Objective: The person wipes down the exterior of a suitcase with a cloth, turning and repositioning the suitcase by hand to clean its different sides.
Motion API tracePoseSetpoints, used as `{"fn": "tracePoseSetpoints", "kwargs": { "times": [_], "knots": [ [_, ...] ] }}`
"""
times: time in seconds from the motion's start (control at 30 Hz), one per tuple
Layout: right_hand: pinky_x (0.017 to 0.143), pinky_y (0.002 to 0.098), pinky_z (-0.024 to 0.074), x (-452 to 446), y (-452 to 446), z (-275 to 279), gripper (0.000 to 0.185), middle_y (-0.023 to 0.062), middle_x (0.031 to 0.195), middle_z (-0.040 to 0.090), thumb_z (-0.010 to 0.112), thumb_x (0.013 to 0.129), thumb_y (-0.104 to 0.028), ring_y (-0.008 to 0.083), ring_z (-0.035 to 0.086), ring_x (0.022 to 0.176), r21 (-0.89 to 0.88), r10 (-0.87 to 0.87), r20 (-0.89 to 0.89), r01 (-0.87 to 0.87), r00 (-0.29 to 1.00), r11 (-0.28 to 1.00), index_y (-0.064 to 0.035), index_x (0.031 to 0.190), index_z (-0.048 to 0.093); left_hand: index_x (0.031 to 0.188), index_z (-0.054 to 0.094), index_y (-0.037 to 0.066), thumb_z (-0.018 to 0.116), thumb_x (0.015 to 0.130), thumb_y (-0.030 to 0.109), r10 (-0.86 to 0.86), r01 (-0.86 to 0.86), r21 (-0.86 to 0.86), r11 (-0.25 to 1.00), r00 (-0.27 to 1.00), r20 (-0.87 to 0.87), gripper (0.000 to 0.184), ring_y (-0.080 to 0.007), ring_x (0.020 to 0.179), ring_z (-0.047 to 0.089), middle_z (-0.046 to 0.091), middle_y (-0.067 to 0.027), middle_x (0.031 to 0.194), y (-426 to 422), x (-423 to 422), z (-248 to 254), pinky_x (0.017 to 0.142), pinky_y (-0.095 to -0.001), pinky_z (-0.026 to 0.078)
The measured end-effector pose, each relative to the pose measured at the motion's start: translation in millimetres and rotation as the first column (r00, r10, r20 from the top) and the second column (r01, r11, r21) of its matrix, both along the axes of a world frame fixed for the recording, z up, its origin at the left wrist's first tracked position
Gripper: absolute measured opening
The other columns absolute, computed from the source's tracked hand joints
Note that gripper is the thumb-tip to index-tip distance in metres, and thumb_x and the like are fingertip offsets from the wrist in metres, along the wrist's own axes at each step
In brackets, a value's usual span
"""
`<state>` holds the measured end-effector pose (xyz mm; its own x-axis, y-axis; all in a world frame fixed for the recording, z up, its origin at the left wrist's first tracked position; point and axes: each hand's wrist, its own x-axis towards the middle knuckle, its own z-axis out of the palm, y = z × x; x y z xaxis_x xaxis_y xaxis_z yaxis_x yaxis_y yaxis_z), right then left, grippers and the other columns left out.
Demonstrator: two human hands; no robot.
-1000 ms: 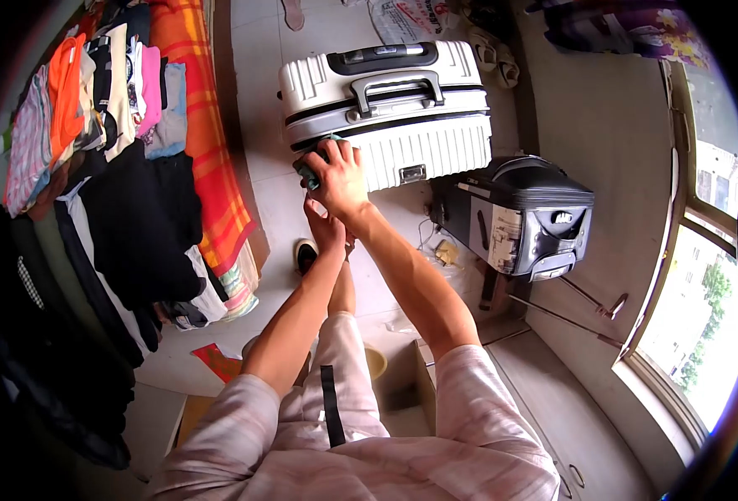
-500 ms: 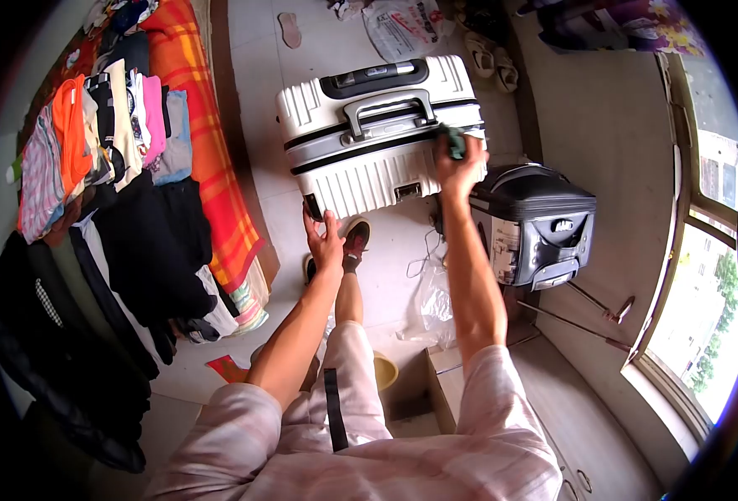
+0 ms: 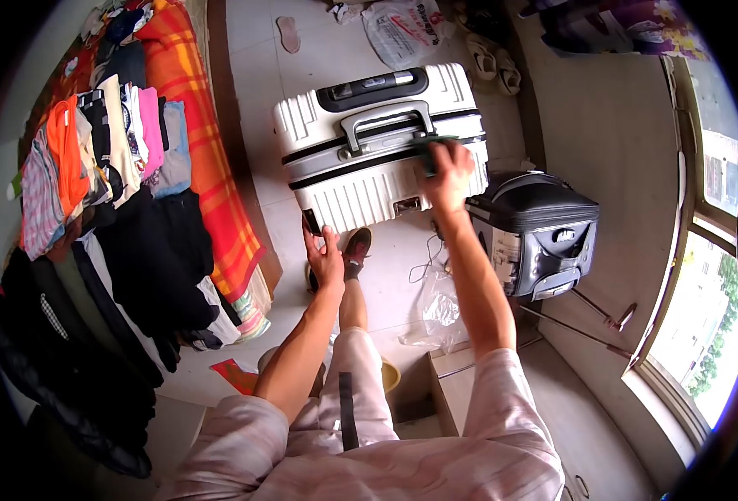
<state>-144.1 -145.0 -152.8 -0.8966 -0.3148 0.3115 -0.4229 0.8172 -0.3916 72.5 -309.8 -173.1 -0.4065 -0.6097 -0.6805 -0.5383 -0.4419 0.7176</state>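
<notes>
A white ribbed hard-shell suitcase (image 3: 361, 194) with black trim and a grey carry handle (image 3: 386, 125) is in front of me, slightly tilted. My left hand (image 3: 327, 260) grips its lower left corner, thumb and fingers around the edge. My right hand (image 3: 450, 177) holds a dark green cloth (image 3: 427, 155), bunched under the fingers, and presses it on the suitcase's front near the seam, just right of the handle. The palm and part of the cloth are hidden by the back of that hand.
A black suitcase (image 3: 544, 209) with extended metal rods stands at the right. Folded clothes (image 3: 148, 134) and dark garments (image 3: 135, 259) lie on the bed at the left. Plastic bags (image 3: 398, 33), shoes (image 3: 508, 73) and a yellow basin (image 3: 391, 376) are on the floor.
My right hand has moved left with the cloth, from the suitcase's right edge toward the handle. The left hand keeps its place at the corner. The whole view has shifted slightly.
</notes>
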Motion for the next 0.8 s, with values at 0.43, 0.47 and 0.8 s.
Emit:
{"fn": "tracePoseSetpoints", "kwargs": {
  "times": [0.43,0.47,0.8],
  "knots": [
    [0.091,0.0449,0.0415,48,-75,8,0.037,0.0079,0.116,0.058,0.070,0.073,-0.016,0.0310,0.052,0.113,-0.067,0.262,0.122,-0.255,0.957,0.965,-0.0183,0.110,0.066,0.152,0.037,0.013,0.058,0.100,0.038,-0.031,0.027,-0.155,0.988,0.999,-0.023,0.061,-0.0248,0.106,0.062,0.055,-0.0115,0.131,-3,8,-15,0.089,-0.0370,0.055],
    [0.091,0.0456,0.0418,39,-59,9,0.040,0.0083,0.114,0.058,0.073,0.070,-0.017,0.0314,0.052,0.114,-0.070,0.326,0.063,-0.322,0.943,0.944,-0.0186,0.109,0.066,0.151,0.039,0.011,0.058,0.100,0.036,-0.001,-0.003,-0.152,0.988,1.000,-0.024,0.060,-0.0255,0.109,0.061,0.055,-0.0119,0.131,-2,11,-18,0.093,-0.0382,0.055],
    [0.085,0.0455,0.0453,-16,84,-14,0.032,0.0097,0.108,0.062,0.076,0.072,-0.013,0.0348,0.056,0.099,-0.068,-0.318,-0.103,0.313,0.942,0.947,-0.0123,0.102,0.067,0.154,0.031,0.019,0.060,0.100,0.041,-0.020,0.022,-0.060,0.998,0.999,0.045,0.065,-0.0232,0.122,0.054,0.054,-0.0064,0.140,-4,7,-9,0.087,-0.0330,0.045]
  ]
}}
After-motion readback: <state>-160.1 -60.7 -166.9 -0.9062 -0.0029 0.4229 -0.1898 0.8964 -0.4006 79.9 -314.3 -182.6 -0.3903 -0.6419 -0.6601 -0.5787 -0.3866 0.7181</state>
